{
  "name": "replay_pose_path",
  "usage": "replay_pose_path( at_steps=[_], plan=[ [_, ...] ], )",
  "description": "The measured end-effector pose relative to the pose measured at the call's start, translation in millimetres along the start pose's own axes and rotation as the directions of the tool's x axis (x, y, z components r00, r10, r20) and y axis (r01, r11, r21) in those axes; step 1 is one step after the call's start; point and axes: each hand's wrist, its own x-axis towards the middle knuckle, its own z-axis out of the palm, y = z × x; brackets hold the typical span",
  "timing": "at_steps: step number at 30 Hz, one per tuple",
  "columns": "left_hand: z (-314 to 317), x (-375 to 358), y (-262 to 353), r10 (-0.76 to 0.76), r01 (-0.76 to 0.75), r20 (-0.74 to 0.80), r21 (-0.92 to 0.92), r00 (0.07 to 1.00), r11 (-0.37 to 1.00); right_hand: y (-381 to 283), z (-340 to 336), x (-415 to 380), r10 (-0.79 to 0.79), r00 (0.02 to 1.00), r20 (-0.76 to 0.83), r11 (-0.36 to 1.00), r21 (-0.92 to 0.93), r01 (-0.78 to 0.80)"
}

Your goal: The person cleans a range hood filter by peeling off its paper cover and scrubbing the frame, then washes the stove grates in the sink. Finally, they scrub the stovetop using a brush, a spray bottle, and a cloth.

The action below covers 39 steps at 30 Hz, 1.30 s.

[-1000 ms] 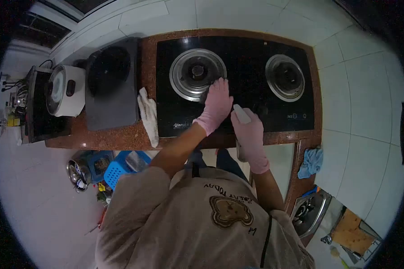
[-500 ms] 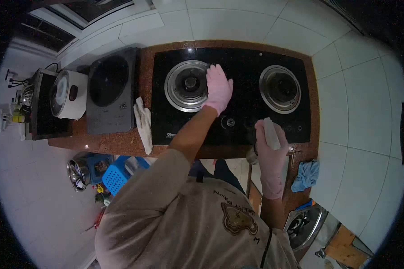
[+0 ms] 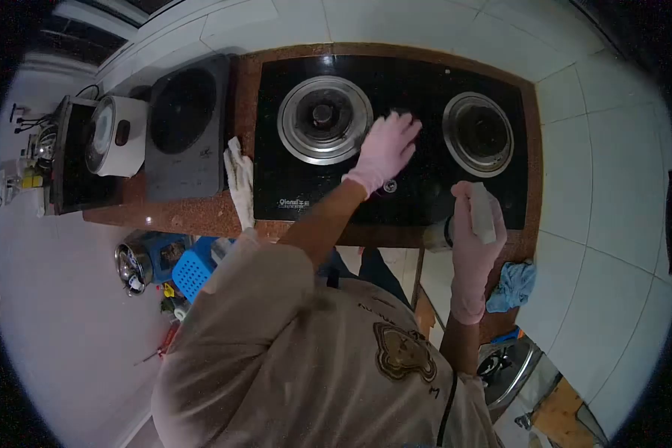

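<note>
Both my hands wear pink gloves. My left hand [image 3: 388, 149] is over the middle of the black glass cooktop [image 3: 403, 82], right of the left burner [image 3: 323, 119], with its fingers bent over a dark item at their tips that I cannot make out clearly. My right hand [image 3: 478, 239] is near the front right edge, wrapped round a whitish translucent block [image 3: 482, 215]. The right burner [image 3: 479, 134] lies beyond it. A jar-like object [image 3: 437, 236] stands beside my right hand, partly hidden.
A white cloth [image 3: 239, 183] lies left of the cooktop, beside an induction plate [image 3: 185, 134] and a white rice cooker [image 3: 119, 136]. A blue cloth [image 3: 511, 287] is at the right edge, above a sink [image 3: 511, 373]. Blue baskets [image 3: 193, 275] stand lower left.
My left hand has moved right, away from the left burner, and its fingers have bent. The view has shifted slightly. My right hand still holds the whitish block.
</note>
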Motion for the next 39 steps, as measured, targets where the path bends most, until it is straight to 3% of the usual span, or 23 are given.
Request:
replay_pose_path(
  at_steps=[1, 2, 3, 4, 5, 6, 8, 9, 11, 13, 15, 18, 20, 22, 25, 28, 29, 31, 32, 35, 36, 38, 39],
  plan=[
    [4, -29, 8, 0.079, -0.078, -0.026, 0.037, 0.997, 0.996, -5, 3, 3, 0.002, 1.0, 0.013, 1.0, 0.008, -0.002],
    [-22, -49, 15, -0.024, 0.023, 0.145, 0.007, 0.989, 1.0, -15, 3, 4, 0.079, 0.997, 0.016, 0.993, 0.085, -0.08],
    [-24, -84, 7, -0.023, 0.018, 0.132, 0.037, 0.991, 0.999, -20, 4, 5, 0.156, 0.987, 0.021, 0.975, 0.158, -0.158],
    [-26, -120, -5, -0.021, 0.013, 0.116, 0.066, 0.993, 0.998, -13, 3, 4, 0.11, 0.994, 0.009, 0.979, 0.172, -0.11],
    [-43, -144, -19, -0.088, 0.074, 0.136, 0.103, 0.987, 0.992, -12, 3, 4, 0.113, 0.994, 0.012, 0.978, 0.174, -0.113],
    [-81, -138, -23, -0.261, 0.198, 0.332, 0.214, 0.906, 0.957, -12, 3, 2, 0.115, 0.993, 0.036, 0.984, 0.13, -0.119],
    [-73, -166, -78, -0.307, 0.293, 0.031, 0.228, 0.951, 0.929, -10, 5, -1, 0.111, 0.992, 0.067, 0.99, 0.08, -0.116],
    [-78, -157, -77, -0.379, 0.364, 0.012, 0.25, 0.925, 0.897, -4, 10, -4, 0.048, 0.997, 0.059, 0.999, 0.016, -0.049],
    [-63, -151, -59, -0.367, 0.378, -0.092, 0.214, 0.926, 0.901, 5, 22, -7, -0.025, 0.999, 0.047, 0.999, -0.042, 0.027],
    [-50, -136, -34, -0.285, 0.272, 0.055, 0.173, 0.957, 0.947, 7, 34, -13, 0.089, 0.993, 0.071, 0.984, 0.145, -0.099],
    [-48, -129, -28, -0.252, 0.252, -0.01, 0.098, 0.968, 0.963, -5, 45, -16, 0.07, 0.991, 0.112, 0.986, 0.144, -0.086],
    [-63, -144, -64, -0.177, 0.172, 0.045, 0.103, 0.983, 0.98, -20, 48, -20, 0.071, 0.987, 0.143, 0.994, 0.072, -0.082],
    [-78, -152, -82, -0.287, 0.292, -0.061, 0.124, 0.956, 0.948, -22, 50, -23, 0.094, 0.989, 0.113, 0.995, 0.02, -0.097],
    [-60, -147, -73, -0.327, 0.352, -0.146, 0.209, 0.934, 0.912, -17, 50, -29, 0.111, 0.993, 0.046, 0.987, 0.112, -0.115],
    [-49, -134, -27, -0.229, 0.231, -0.058, 0.027, 0.972, 0.973, -5, 47, -30, 0.014, 0.995, 0.098, 1.0, 0.013, -0.016],
    [-58, -140, -55, -0.293, 0.293, -0.004, 0.069, 0.956, 0.954, -20, 45, -30, 0.049, 0.993, 0.108, 0.997, 0.05, -0.055],
    [-63, -148, -72, -0.374, 0.38, -0.099, 0.059, 0.922, 0.923, -20, 45, -29, 0.033, 0.993, 0.114, 0.998, 0.058, -0.04],
    [-69, -143, -104, -0.421, 0.446, -0.168, 0.157, 0.891, 0.881, -19, 44, -30, 0.15, 0.985, 0.082, 0.978, 0.132, -0.16],
    [-70, -130, -121, -0.447, 0.461, -0.114, 0.175, 0.887, 0.87, -21, 44, -32, 0.146, 0.986, 0.083, 0.979, 0.131, -0.156],
    [-79, -79, -175, -0.354, 0.355, -0.038, 0.189, 0.934, 0.916, -26, 46, -33, 0.206, 0.977, 0.062, 0.977, 0.044, -0.209],
    [-85, -61, -190, -0.298, 0.289, 0.02, 0.185, 0.954, 0.939, -22, 45, -33, 0.151, 0.985, 0.089, 0.988, 0.028, -0.154],
    [-90, -50, -191, -0.253, 0.254, -0.032, 0.236, 0.967, 0.938, -21, 42, -36, 0.1, 0.989, 0.112, 0.995, 0.008, -0.102],
    [-95, -55, -189, -0.248, 0.229, 0.083, 0.195, 0.965, 0.954, -22, 38, -34, 0.085, 0.99, 0.109, 0.996, -0.032, -0.082]
  ],
)
